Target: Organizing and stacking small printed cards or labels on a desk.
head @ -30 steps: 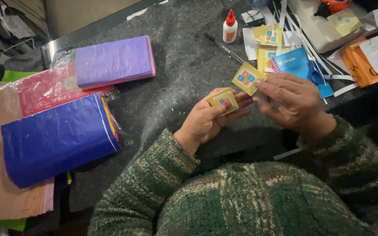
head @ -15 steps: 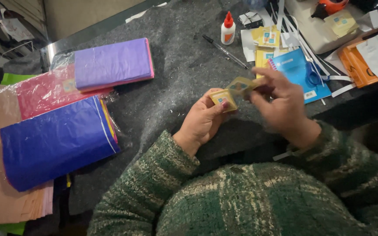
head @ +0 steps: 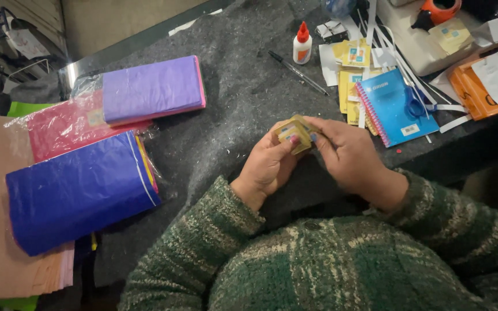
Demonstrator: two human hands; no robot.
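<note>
Both hands (head: 309, 152) meeting above grey table (head: 231, 98), left grip pinching small stack of yellow cards (head: 294, 133), right fingers (head: 318, 128) clasping stack's far edge, squaring it. Glue bottle (head: 302, 43), blue notebook (head: 390, 106) lying beyond.

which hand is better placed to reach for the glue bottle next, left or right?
Right, probably. The right hand only pinches the edge of the yellow card stack, which the left hand cradles. The glue bottle stands beyond them on the grey felt, slightly to the right hand's side.
</note>
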